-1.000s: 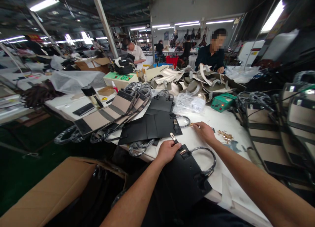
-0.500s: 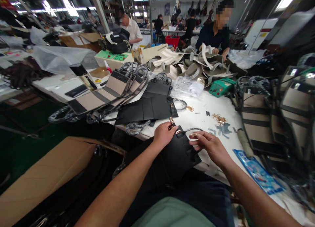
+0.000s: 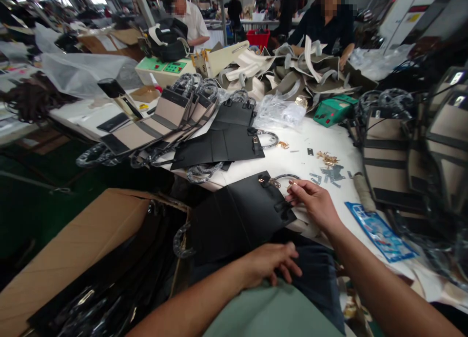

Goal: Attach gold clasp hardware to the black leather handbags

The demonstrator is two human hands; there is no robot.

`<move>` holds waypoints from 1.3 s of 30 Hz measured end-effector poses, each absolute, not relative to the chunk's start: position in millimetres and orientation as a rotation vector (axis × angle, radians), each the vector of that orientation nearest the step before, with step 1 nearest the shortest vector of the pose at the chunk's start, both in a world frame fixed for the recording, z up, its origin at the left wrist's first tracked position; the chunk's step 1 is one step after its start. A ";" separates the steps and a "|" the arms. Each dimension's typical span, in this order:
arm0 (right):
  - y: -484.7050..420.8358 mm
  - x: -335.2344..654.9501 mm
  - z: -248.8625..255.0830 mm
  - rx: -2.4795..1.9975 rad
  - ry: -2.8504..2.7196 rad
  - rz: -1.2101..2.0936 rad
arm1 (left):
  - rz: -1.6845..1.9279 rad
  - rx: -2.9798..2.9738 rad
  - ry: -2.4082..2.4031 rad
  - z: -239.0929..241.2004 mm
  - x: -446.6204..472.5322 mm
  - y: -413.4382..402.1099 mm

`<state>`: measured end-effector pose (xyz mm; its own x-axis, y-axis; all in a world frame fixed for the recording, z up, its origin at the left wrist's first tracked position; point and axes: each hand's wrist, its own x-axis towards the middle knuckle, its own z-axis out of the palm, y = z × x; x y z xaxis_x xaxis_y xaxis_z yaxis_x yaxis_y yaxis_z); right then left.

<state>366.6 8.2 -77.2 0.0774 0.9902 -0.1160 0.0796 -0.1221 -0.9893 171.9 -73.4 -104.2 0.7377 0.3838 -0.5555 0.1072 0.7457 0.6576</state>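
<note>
A flat black bag body (image 3: pixel 234 213) lies across my lap and the table's near edge. Gold metal fittings (image 3: pixel 269 181) show on its tab at the top edge. One plastic-wrapped handle (image 3: pixel 183 240) loops out at its left end. My right hand (image 3: pixel 313 200) is beside the bag's right end, thumb and fingertips pinched on a small gold metal piece (image 3: pixel 292 184). My left hand (image 3: pixel 273 263) is apart from the fittings, over my lap below the bag, fingers spread and seemingly holding nothing.
Finished-looking black bag bodies (image 3: pixel 219 146) and beige-lined ones (image 3: pixel 146 137) lie on the white table. Gold pieces (image 3: pixel 327 158) and grey metal plates (image 3: pixel 333 174) are scattered at right. A cardboard box (image 3: pixel 84 239) stands at left. A co-worker (image 3: pixel 323 25) is across the table.
My left hand has let go of the tab and drawn back toward my lap. My right hand stays near the bag's end with the gold piece. The view has tipped downward.
</note>
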 end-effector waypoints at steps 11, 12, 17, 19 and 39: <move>-24.2 365.4 -76.7 -1.566 -1.910 0.555 | 0.711 0.493 1.175 -124.1 196.4 -72.2; -25.8 365.7 -75.7 -1.558 -1.892 0.592 | 0.685 0.564 1.216 -120.6 193.6 -73.6; -42.3 363.0 -71.7 -1.662 -1.586 0.710 | 0.608 0.707 1.247 -110.8 181.8 -74.3; -49.9 360.5 -73.4 -1.727 -1.451 0.731 | 0.600 0.721 1.254 -111.3 180.8 -73.7; -73.1 327.7 -65.9 -1.199 -1.850 0.678 | 0.728 0.447 1.043 -119.2 174.7 -74.4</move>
<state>327.7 -73.1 -65.9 -0.2192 0.9147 0.3394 0.4786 0.4039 -0.7796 174.7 -74.4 -119.2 0.3064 0.7264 -0.6152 -0.3262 0.6873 0.6490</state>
